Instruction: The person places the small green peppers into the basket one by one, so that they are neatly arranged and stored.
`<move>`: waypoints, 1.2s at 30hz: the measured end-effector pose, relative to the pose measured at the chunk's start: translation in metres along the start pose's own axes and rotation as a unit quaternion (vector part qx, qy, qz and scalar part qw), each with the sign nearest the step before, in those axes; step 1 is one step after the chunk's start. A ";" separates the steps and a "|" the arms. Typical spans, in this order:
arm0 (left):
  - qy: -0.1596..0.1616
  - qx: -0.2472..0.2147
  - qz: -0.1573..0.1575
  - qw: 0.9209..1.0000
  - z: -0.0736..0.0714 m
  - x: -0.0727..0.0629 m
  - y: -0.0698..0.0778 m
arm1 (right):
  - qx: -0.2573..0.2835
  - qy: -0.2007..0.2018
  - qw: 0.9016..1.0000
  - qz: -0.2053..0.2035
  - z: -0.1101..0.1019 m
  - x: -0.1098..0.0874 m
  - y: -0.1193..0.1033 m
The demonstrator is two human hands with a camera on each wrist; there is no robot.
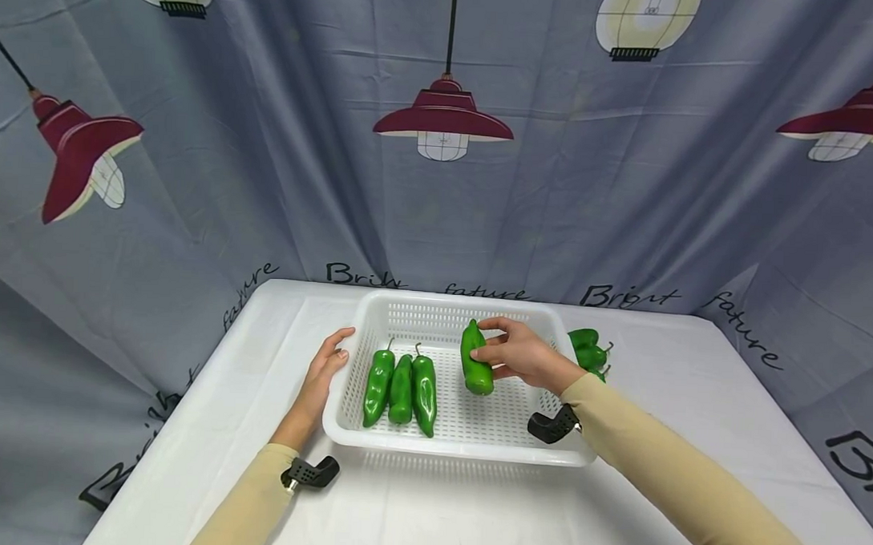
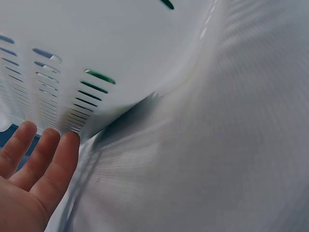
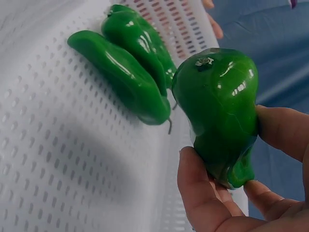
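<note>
My right hand (image 1: 523, 354) holds a green pepper (image 1: 477, 360) above the right part of a white perforated plastic basket (image 1: 459, 448). In the right wrist view, thumb and fingers pinch this glossy pepper (image 3: 217, 106) near its narrow end. Three more green peppers (image 1: 400, 390) lie side by side in the basket's left half, stems mostly toward the back. At the basket's left wall, my left hand (image 1: 322, 378) rests with fingers extended along the outside. The left wrist view has its fingertips (image 2: 67, 145) against the slotted wall.
Several green peppers (image 1: 588, 352) lie on the white-covered table (image 1: 692, 394) just right of the basket, partly hidden by its rim and my right arm. A grey-blue curtain (image 1: 281, 179) with printed lamps hangs behind the table.
</note>
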State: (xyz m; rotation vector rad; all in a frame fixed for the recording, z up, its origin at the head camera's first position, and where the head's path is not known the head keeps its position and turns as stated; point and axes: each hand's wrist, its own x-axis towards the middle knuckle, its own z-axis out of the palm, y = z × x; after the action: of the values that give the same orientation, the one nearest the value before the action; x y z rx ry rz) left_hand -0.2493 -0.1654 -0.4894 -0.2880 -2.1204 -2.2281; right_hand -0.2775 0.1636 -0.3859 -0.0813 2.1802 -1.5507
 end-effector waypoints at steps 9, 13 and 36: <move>-0.005 -0.009 0.005 1.000 -0.002 0.001 -0.002 | 0.003 -0.010 1.000 0.007 0.016 0.010 0.002; -0.003 -0.013 0.007 1.000 -0.002 0.001 -0.003 | 0.001 -0.011 1.000 0.010 0.022 0.015 0.003; 0.005 0.007 0.009 1.000 -0.002 0.001 -0.002 | -0.013 0.001 1.000 0.020 0.042 0.027 0.015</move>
State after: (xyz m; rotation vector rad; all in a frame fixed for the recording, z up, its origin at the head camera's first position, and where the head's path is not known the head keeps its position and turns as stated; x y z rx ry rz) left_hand -0.2508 -0.1672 -0.4913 -0.2937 -2.1186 -2.2002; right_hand -0.2822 0.1239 -0.4191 -0.0436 2.1894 -1.5009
